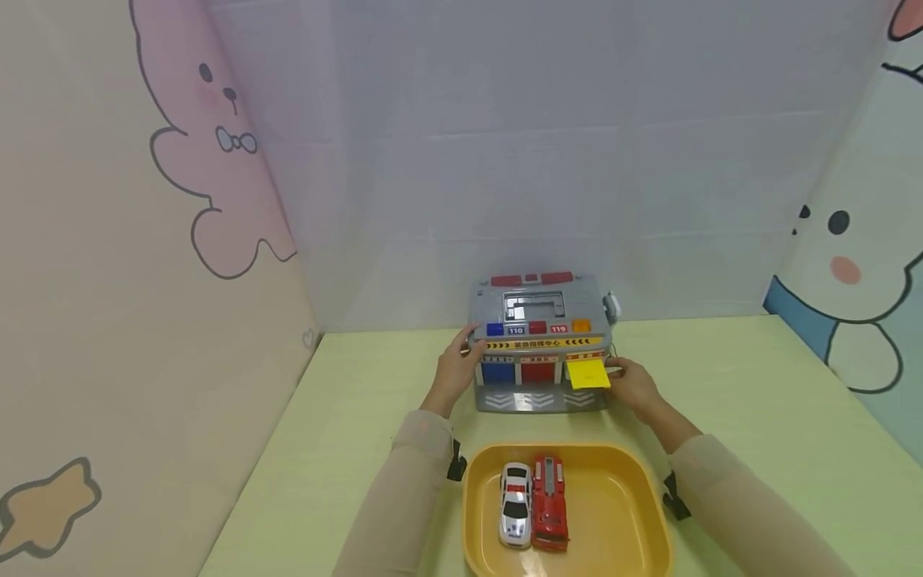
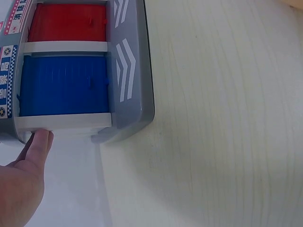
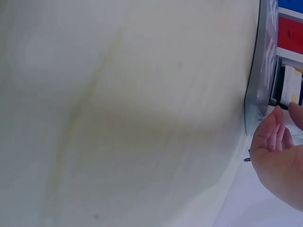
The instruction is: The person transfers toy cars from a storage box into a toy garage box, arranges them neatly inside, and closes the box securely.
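Note:
A grey toy garage (image 1: 534,320) stands on the table, with emergency lights and a carry handle on top. Its blue door (image 2: 64,85) and red door (image 2: 68,22) are down, while the yellow door (image 1: 588,374) is raised and juts forward. Inside that bay, the right wrist view catches part of a white object with yellow marks (image 3: 291,85), its kind unclear. My left hand (image 1: 456,370) rests against the garage's left side with straight fingers. At the front right corner is my right hand (image 1: 634,385), thumb and fingers apart beside the raised door, nothing visible between them.
Nearer to me, a yellow tray (image 1: 620,513) holds a white toy police car (image 1: 515,505) and a red toy fire truck (image 1: 550,505), side by side. A small white part (image 1: 612,307) hangs on the garage's right side. Behind the garage rises a pale wall (image 1: 447,192).

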Demonstrator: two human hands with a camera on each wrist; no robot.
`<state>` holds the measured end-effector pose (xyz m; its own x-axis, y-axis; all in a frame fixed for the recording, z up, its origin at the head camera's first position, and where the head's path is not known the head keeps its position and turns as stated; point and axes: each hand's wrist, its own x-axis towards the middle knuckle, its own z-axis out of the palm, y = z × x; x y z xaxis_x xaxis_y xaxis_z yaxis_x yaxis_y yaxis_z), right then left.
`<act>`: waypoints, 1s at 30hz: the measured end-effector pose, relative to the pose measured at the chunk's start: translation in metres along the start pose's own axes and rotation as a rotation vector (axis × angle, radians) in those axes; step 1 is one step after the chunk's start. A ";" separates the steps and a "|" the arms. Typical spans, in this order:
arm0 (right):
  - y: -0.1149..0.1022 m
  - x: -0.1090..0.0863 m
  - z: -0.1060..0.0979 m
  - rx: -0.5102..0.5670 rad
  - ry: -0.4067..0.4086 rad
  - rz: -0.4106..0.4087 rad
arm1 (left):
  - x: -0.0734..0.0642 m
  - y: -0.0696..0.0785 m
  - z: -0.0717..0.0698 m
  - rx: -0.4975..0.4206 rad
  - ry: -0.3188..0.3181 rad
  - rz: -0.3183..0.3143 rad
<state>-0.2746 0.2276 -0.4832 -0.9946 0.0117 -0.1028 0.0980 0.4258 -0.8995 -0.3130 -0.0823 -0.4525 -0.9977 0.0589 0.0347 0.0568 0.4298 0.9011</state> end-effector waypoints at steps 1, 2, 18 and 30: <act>-0.002 -0.001 -0.001 0.000 0.000 -0.008 | 0.000 0.001 0.000 0.000 0.001 -0.001; -0.003 -0.002 -0.002 0.001 0.003 -0.018 | 0.000 0.001 0.000 0.001 0.001 -0.002; -0.021 -0.019 -0.012 -0.130 0.167 -0.208 | 0.000 -0.001 0.000 0.007 0.001 -0.009; -0.029 -0.016 -0.008 -0.295 0.142 -0.417 | 0.000 0.002 0.000 0.011 0.006 -0.005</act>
<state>-0.2613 0.2220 -0.4524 -0.9440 -0.0988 0.3149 -0.2995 0.6572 -0.6916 -0.3124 -0.0818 -0.4509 -0.9981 0.0514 0.0327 0.0520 0.4401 0.8964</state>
